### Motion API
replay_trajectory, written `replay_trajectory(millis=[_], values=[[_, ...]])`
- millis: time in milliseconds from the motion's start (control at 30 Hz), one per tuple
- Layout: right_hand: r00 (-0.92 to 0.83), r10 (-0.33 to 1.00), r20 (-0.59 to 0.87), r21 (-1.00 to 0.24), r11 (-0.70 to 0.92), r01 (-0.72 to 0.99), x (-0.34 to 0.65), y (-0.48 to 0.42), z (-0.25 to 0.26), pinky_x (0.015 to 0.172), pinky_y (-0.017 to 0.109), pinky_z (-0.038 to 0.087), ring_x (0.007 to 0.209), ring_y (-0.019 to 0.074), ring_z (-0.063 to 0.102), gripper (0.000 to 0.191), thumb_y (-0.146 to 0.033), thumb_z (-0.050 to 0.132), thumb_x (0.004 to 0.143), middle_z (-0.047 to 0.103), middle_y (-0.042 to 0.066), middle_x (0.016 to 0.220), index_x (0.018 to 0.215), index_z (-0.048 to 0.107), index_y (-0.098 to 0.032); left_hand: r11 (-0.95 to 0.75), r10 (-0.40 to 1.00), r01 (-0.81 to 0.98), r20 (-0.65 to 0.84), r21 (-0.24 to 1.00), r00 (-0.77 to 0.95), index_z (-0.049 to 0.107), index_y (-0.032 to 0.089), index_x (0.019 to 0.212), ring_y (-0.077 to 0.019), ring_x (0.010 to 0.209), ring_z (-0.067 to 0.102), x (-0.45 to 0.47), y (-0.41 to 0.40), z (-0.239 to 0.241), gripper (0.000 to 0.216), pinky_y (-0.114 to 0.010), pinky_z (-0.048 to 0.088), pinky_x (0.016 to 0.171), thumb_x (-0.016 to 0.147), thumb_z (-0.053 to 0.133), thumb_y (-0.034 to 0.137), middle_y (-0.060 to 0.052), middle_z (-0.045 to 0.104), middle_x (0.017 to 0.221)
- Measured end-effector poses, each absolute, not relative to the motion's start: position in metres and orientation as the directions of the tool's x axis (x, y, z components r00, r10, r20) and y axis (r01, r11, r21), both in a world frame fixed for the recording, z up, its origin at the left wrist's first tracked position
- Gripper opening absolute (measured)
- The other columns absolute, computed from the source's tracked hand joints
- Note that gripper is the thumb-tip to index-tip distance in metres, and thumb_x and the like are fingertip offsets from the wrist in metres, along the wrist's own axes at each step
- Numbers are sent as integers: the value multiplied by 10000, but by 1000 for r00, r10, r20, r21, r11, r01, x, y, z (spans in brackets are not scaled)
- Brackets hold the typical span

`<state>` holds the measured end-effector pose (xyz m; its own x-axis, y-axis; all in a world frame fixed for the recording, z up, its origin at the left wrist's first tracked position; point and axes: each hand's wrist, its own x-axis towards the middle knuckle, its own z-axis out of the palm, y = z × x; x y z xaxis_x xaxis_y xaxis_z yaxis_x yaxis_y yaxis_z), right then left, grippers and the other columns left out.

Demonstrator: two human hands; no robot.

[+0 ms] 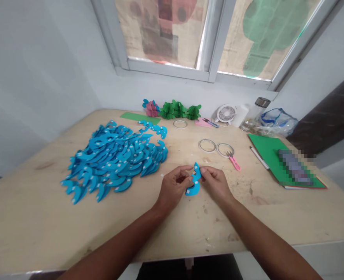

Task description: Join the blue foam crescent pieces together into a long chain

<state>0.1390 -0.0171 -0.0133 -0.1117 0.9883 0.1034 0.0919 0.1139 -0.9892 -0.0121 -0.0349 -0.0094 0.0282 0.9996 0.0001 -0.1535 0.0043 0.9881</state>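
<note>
Wavy blue piece [198, 176], held between both hands [172, 186], beside blue pile [117, 157]

Along the near edge of the wooden table [37, 221], we had a wide strip of bare wood, interrupted only by our forearms [122, 241]. To the left, the heap of blue paper pieces [116, 155] blocked any low passage. Beyond our hands, a lane ran between this heap and two tape rolls [207, 151]; a third tape roll [180, 128] lay at its far end. On the right, we could pass between the pink-handled tool [234, 162] and the white pen [259, 157], but farther back the bottle [252, 114] stood as an obstacle.
</note>
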Motion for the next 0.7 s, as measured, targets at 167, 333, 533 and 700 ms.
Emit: replay_trajectory(millis=[167, 333, 533, 700], values=[[-112, 991, 79, -995, 84, 45, 137, -19, -10, 585, 244, 438, 593, 134, 545, 240, -382, 598, 762, 618, 10, 632, 740, 672, -155, -19, 999, -144, 24, 989, 33, 653, 141, 914, -102, 520, 541, -11, -37, -6, 271, -195, 437, 483, 650, 656, 205, 28, 564, 568], [-82, 994, 77, -996, 80, 44, 137, -18, -12, 563, 249, 444, 559, 131, 539, 223, -376, 616, 744, 620, 5, 607, 750, 684, -164, -13, 999, -134, 19, 991, 41, 664, 143, 917, -110, 529, 555, -11, -38, -5, 283, -202, 445, 488, 641, 664, 208, 25, 571, 574], [-65, 995, 77, -996, 80, 47, 137, -18, -12, 557, 249, 447, 552, 130, 545, 207, -363, 623, 738, 622, 3, 599, 735, 683, -165, -13, 998, -117, 20, 993, 56, 675, 144, 972, -111, 536, 558, -12, -37, -6, 330, -210, 447, 507, 652, 659, 223, 24, 582, 583], [-61, 995, 80, -995, 83, 54, 136, -18, -10, 542, 237, 435, 535, 119, 535, 178, -333, 622, 739, 600, -16, 566, 709, 683, -168, -7, 998, -119, 14, 993, 56, 669, 138, 1013, -111, 541, 554, -11, -37, -8, 370, -211, 449, 509, 653, 656, 224, 20, 588, 591]])
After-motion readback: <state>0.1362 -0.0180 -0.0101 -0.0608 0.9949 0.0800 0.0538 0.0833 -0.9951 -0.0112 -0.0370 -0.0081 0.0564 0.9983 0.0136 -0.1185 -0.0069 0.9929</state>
